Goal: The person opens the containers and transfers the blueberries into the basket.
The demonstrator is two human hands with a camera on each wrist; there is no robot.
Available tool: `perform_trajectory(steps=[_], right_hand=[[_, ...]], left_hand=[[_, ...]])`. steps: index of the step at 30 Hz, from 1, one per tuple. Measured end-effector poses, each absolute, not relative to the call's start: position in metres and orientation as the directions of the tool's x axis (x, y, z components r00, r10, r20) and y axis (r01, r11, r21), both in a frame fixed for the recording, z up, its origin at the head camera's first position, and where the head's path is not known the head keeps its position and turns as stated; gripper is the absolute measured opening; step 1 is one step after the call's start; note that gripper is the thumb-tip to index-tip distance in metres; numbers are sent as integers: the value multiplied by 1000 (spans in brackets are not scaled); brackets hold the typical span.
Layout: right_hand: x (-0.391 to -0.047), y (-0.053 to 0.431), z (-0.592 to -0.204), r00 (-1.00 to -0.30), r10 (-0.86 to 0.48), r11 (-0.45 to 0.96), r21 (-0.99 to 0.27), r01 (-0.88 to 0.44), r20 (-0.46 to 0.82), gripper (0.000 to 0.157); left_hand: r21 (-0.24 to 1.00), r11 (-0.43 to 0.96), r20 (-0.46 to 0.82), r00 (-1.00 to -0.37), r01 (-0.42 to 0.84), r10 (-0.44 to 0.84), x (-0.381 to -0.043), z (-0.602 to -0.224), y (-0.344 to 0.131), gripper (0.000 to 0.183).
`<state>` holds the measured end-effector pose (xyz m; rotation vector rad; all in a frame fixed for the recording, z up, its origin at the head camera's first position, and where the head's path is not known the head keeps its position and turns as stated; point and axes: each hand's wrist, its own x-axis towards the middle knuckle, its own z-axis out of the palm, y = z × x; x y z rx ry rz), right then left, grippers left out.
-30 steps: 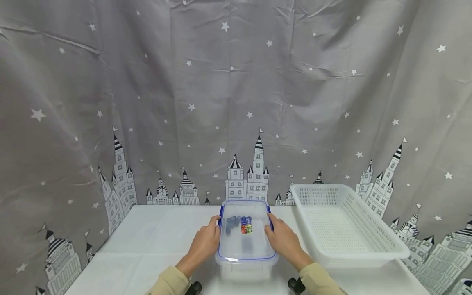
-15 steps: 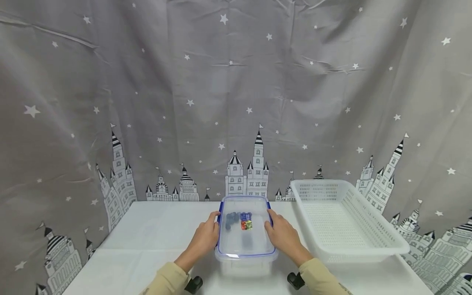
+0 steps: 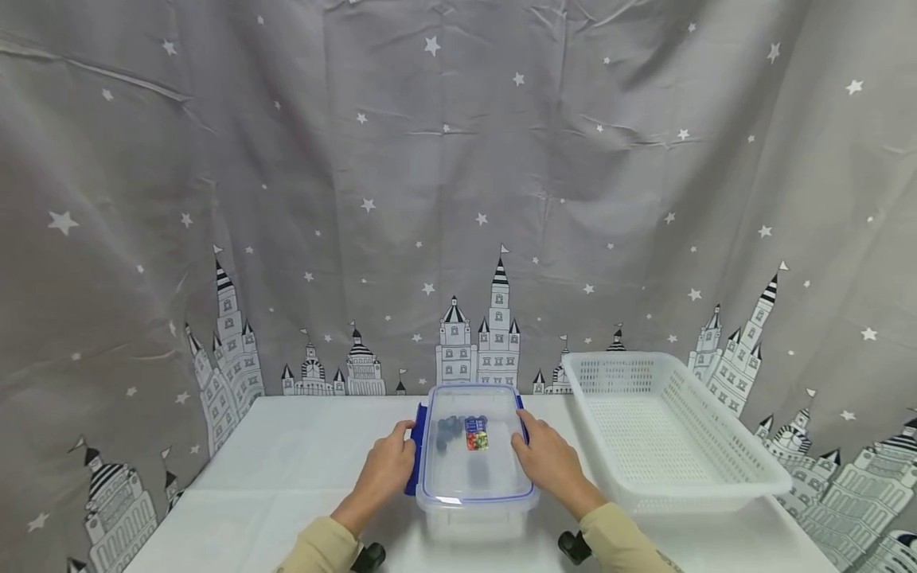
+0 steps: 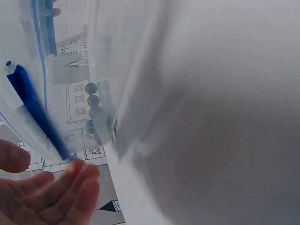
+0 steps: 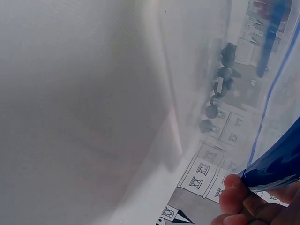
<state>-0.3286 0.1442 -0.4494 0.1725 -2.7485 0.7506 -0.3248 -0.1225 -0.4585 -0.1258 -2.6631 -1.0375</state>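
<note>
A clear food storage container (image 3: 476,521) stands on the white table, its blue-rimmed lid (image 3: 494,477) on top with a fruit sticker. Through its wall several dark round pieces (image 4: 93,101) show inside. The blue left latch (image 3: 417,450) sticks out sideways from the lid. My left hand (image 3: 383,469) is beside that latch; in the left wrist view its loosely bent fingers reach the latch's end. My right hand (image 3: 552,461) grips the opposite side, thumb by the lid edge and bent fingers at the blue right latch (image 5: 276,161), which angles outward in the right wrist view.
A white perforated basket (image 3: 666,446) stands right of the container, close to my right forearm. Behind the white table (image 3: 286,446) hangs a grey curtain (image 3: 401,159) printed with stars and castles.
The left latch has swung outward from the container's side, and my left hand has shifted slightly left with it. My right hand stays at the right side.
</note>
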Motion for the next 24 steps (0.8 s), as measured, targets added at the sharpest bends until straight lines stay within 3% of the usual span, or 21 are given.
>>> perform_trajectory(steps=[10,19,24], right_hand=[[-327,144,-446,-957,-27,862,-478,-169,288,52],[-329,145,-448,-960,-20,858,-488,-160,279,53],[-328,146,-448,-965,-21,829,-536,-162,261,54]], left_hand=[[612,777,295,-954,147,-52,-320,-448,-114,39],[578,801,274,-962,157,-9,-314,-442,-93,59],[557,817,281,-960,149,-16,-315,-447,-91,59]])
